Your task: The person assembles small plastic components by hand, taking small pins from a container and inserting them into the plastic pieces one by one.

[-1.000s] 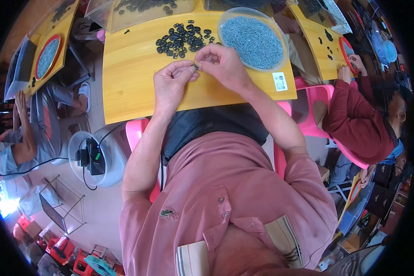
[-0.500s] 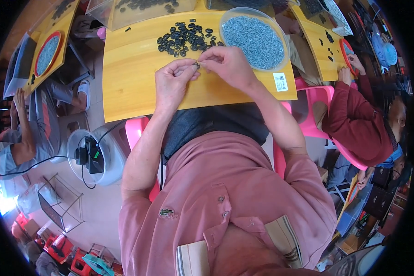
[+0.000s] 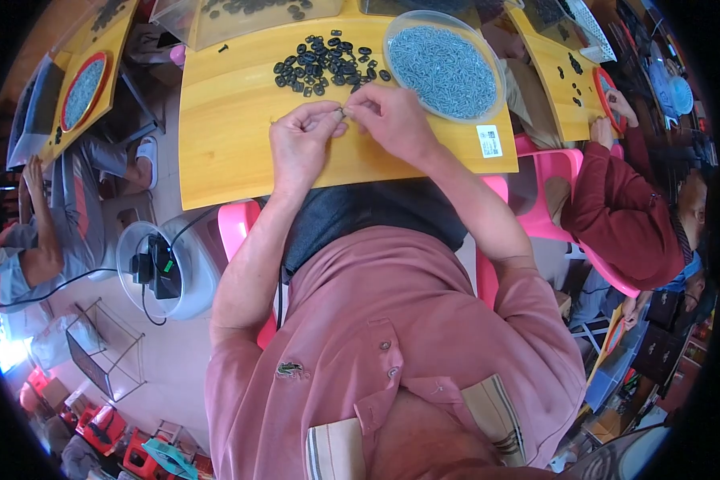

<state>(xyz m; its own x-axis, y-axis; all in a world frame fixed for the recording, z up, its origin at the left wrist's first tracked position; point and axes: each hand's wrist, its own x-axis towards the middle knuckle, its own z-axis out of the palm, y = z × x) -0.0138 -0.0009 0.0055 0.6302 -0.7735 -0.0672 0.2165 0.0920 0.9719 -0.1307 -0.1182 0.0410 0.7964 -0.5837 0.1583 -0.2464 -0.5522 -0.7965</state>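
Over the yellow table point(image 3: 232, 152), my left hand point(image 3: 302, 144) pinches a small dark part point(image 3: 343, 113) between thumb and fingertips; it looks like one of the black oval pieces, mostly covered by the fingers. My right hand point(image 3: 394, 120) meets it there, its thumb and fingertips closed together at the part. Whatever those fingertips hold is too small to make out. Just beyond my hands lies a loose pile of black oval pieces with holes point(image 3: 328, 64). Right of the pile, a round clear tub point(image 3: 500, 88) is full of small silvery screws point(image 3: 440, 70).
A single dark screw point(image 3: 223, 48) lies at the table's far left, and a white label point(image 3: 489, 142) is stuck near the right edge. A clear bin point(image 3: 256, 28) stands at the back. Co-workers sit at tables on both sides; a pink chair point(image 3: 556, 172) is to my right.
My right hand has shifted slightly left and its fingers have drawn in over the part. The left hand stays nearly still, and the pile and tub look the same.
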